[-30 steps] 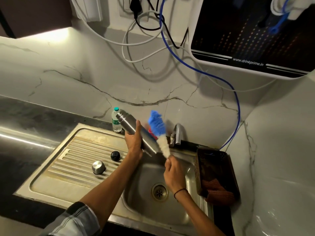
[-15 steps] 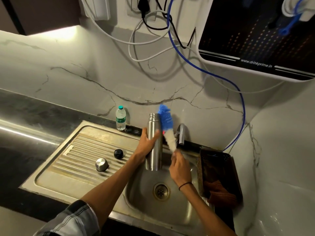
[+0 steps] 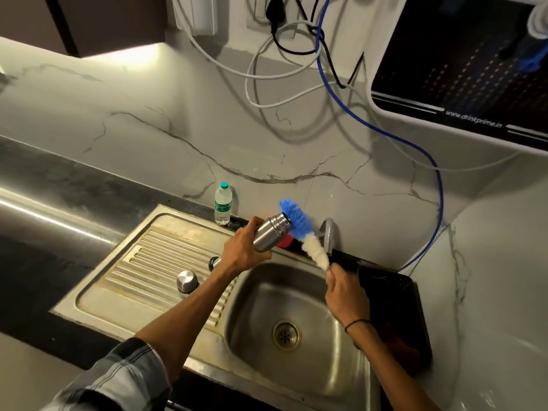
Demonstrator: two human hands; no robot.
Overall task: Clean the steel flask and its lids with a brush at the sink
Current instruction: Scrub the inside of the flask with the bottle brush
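Two hands up over the sink basin, well apart, each gripping its own thing. Left hand wraps round the lower body of the steel flask, fingers curled across the metal, and the flask is tilted with its threaded open mouth aimed toward two o'clock. Right hand pinches the handle end of the bottle brush, with a dark band on that wrist. The brush runs up toward eleven o'clock from that hand: white fluffy section nearest the fingers, blue bristles at the far end, and those blue bristles sit right at the flask's mouth, touching its rim. Whether any bristle is inside the neck, I can't tell.

Down on the ribbed drainboard, at nine o'clock from the basin, a domed steel lid stands by itself. A second, darker lid peeks out just behind the left wrist, half hidden. Tap stands at twelve o'clock of the basin, just beside the brush's white part. A small plastic water bottle with a green cap stands upright at the back edge of the drainboard, against the marble wall. A dark basket sits at three o'clock of the basin.
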